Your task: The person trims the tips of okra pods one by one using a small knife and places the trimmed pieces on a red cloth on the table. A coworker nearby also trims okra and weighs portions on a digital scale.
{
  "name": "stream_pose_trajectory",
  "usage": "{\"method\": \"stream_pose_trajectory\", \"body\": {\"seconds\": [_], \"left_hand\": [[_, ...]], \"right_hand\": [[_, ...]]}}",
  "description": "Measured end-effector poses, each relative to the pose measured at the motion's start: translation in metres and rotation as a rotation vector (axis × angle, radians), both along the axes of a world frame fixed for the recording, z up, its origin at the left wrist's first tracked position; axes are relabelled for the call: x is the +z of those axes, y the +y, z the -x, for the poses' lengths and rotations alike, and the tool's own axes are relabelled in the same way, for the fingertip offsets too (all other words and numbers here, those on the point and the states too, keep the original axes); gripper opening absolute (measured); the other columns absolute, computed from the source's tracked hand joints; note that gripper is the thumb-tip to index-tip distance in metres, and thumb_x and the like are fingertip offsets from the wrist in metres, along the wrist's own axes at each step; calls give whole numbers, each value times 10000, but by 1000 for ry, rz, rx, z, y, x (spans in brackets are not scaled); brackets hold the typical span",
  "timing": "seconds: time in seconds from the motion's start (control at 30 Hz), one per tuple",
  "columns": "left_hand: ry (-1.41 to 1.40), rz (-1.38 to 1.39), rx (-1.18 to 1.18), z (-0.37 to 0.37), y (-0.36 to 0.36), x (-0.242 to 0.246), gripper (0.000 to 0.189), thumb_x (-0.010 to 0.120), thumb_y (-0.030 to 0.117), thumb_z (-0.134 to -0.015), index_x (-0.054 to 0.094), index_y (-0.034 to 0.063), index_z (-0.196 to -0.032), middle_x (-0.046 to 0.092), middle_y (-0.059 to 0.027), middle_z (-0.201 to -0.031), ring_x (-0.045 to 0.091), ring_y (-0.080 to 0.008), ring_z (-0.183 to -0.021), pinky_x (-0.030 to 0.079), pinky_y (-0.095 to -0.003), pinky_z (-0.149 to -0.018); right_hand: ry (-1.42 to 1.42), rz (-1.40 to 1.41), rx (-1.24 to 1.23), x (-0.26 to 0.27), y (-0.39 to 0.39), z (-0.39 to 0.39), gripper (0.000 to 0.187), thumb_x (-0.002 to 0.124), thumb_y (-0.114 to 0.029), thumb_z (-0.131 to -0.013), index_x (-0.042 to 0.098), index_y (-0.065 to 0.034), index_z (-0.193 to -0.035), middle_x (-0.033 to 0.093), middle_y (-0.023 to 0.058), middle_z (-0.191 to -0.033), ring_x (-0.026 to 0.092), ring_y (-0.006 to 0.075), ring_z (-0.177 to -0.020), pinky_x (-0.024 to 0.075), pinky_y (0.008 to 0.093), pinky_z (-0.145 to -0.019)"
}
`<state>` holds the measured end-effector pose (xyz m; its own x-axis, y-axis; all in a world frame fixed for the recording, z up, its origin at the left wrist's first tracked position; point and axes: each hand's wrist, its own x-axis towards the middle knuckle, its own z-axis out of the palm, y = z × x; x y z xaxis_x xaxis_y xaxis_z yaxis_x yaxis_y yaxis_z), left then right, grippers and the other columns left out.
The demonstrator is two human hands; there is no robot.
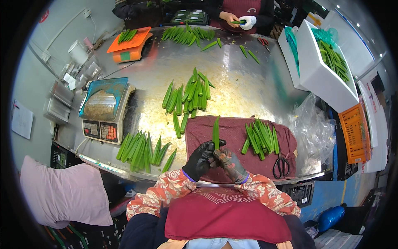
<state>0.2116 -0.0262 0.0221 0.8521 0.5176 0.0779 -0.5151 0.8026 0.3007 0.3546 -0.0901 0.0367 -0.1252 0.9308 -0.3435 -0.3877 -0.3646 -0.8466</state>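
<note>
One upright okra pod (216,130) is held by my left hand (203,157), in a black glove, around its lower part. My right hand (230,164), in a stained grey glove, touches the pod's stem end; whether it grips anything is hard to tell. Both hands are over a maroon cloth (199,130). On the cloth's right side lies a pile of okra pods (261,137), with black-handled scissors (281,166) beside it. Okra pods (194,93) lie beyond the cloth, and a row of okra (141,151) lies to its left.
A digital scale (104,109) and an orange scale (129,51) stand on the left. At right are a clear plastic bag (312,137), a white foam box (326,74) with okra and an orange crate (354,133). Across the steel table (248,84), a co-worker's hands (238,22) hold okra.
</note>
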Motion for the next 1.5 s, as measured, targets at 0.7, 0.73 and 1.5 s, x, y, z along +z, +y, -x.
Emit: {"method": "stream_pose_trajectory", "body": {"seconds": [0.7, 0.73, 1.5], "left_hand": [[576, -550, 455, -26, -24, 48, 360, 543, 75, -941, 505, -22, -1285, 639, -97, -1100, 593, -190, -1076, 448, -320, -956], [634, -554, 441, -26, -23, 47, 340, 536, 84, -946, 516, -26, -1267, 640, -103, -1096, 599, -194, -1064, 451, -323, -952], [1011, -623, 567, -13, -26, 36, 424, 475, 332, -1000, 662, -48, -995, 690, -125, -874, 675, -222, -792, 531, -330, -768]], "right_hand": [[-133, -80, -125, 18, -64, -50, 369, 583, -294, -923, 552, 27, -1104, 640, 82, -889, 595, 138, -753, 489, 284, -689], [-112, -85, -122, 17, -65, -51, 366, 574, -296, -928, 551, 26, -1101, 636, 79, -880, 594, 134, -752, 494, 285, -691], [-58, -5, 59, 11, -66, -40, 459, 566, -304, -939, 490, 21, -1254, 620, 84, -932, 603, 124, -775, 507, 255, -698]]}}
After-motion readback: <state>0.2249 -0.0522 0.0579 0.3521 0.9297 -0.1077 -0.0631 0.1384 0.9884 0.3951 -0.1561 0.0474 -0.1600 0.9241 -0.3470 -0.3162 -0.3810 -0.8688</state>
